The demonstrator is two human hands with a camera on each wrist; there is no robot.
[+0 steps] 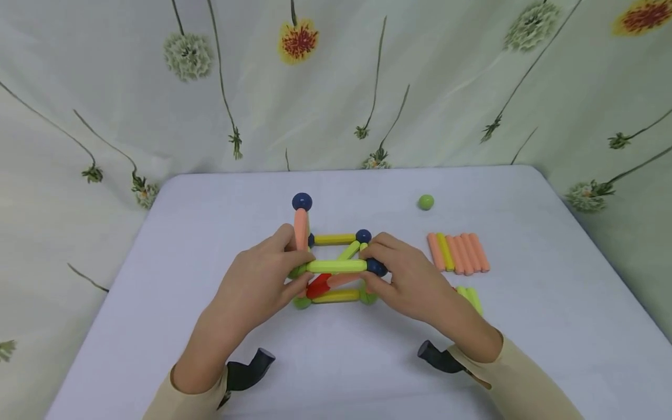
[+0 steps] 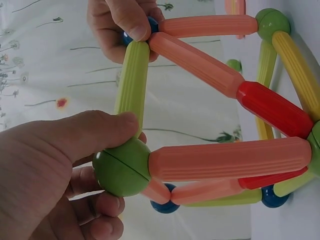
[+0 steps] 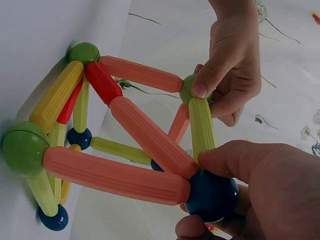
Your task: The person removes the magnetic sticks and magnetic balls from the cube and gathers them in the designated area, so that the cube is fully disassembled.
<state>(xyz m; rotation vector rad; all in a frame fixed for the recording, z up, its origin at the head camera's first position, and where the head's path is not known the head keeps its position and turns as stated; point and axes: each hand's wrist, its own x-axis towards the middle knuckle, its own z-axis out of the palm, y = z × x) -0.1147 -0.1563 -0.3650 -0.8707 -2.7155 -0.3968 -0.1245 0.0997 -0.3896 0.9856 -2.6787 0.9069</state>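
Note:
A frame of ribbed rods and balls stands on the white table, with a yellow rod [image 1: 336, 296] along its front base. Across its upper front runs a light green rod [image 1: 336, 266]. My left hand [image 1: 259, 274] grips the green ball [image 2: 122, 167] at that rod's left end, the thumb reaching onto the rod. At the other end, my right hand [image 1: 404, 274] holds a dark blue ball [image 3: 212, 196] between thumb and fingers. From this blue ball a salmon rod [image 3: 152, 135] slants down to a red piece [image 2: 274, 107]. Farther back, another dark blue ball [image 1: 301, 202] tops the left side.
Right of the frame lies a row of salmon rods [image 1: 464, 254] with one yellow among them. Several light green rods [image 1: 472, 298] lie partly behind my right forearm. A loose green ball [image 1: 426, 202] sits near the back edge, before a flowered cloth [image 1: 325, 116].

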